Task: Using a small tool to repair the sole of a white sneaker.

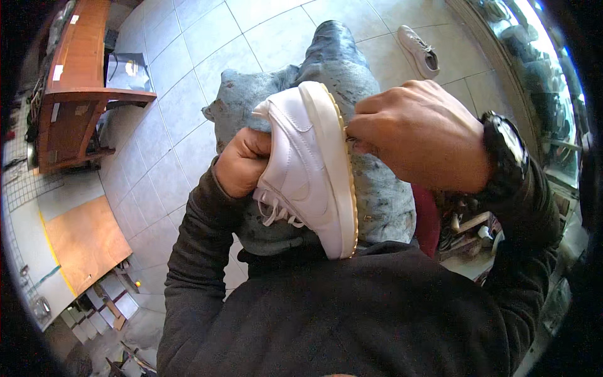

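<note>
A white sneaker [301, 160] lies on its side over my lap, its toe toward me and its sole edge facing right. My left hand [244, 162] reaches into the shoe's opening and grips it; most of those fingers are hidden inside. White laces [276, 210] hang loose beside the tongue. Along the sole's outer rim runs a yellowish, ridged strip [352, 182]. My right hand [418, 129] is closed in a pinch at this strip, near the heel. Whatever sits between its fingertips is too small to make out.
A stained grey cloth [389, 195] covers my lap. Another white shoe [418, 50] stands on the tiled floor ahead. Wooden furniture [75, 119] and a table with a brown board [88, 239] are at left. Assorted tools [471, 229] lie at right, below a glass case [546, 81].
</note>
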`<action>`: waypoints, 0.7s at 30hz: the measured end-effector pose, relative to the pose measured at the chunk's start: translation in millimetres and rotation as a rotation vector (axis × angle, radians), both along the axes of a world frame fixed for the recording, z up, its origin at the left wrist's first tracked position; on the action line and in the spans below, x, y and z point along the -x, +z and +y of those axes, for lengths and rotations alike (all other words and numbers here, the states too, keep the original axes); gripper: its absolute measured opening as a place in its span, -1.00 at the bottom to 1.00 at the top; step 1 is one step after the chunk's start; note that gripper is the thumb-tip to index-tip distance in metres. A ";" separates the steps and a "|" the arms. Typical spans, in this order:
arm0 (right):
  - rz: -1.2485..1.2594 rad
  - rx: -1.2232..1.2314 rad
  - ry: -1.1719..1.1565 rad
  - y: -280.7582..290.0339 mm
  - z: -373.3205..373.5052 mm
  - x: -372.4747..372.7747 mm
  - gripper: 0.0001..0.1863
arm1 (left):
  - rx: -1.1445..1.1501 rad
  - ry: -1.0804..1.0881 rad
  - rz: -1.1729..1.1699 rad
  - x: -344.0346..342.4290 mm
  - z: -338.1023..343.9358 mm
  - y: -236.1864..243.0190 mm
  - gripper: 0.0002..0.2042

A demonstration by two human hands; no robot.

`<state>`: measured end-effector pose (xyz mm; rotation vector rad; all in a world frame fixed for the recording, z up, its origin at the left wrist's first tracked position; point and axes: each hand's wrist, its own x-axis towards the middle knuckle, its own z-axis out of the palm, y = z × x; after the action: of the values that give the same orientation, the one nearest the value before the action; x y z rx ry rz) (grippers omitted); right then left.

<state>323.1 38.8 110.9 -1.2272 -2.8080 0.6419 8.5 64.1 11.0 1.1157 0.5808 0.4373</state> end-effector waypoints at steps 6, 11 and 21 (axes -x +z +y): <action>0.071 0.074 -0.040 -4.8 3.5 -8.9 -0.75 | 0.026 0.008 0.099 -2.4 -3.0 7.0 -0.71; 0.100 -0.145 -0.099 -16.4 -10.9 -12.5 -0.68 | 0.122 0.059 0.061 -7.3 -3.2 6.0 -0.67; 0.158 -0.216 -0.468 -44.9 -19.9 -26.9 -0.17 | -0.109 0.386 0.118 -14.2 -16.9 -1.6 -0.82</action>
<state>350.0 18.9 66.0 -1.6204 -2.2665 0.3748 22.8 47.2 9.5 1.1403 0.8911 0.7467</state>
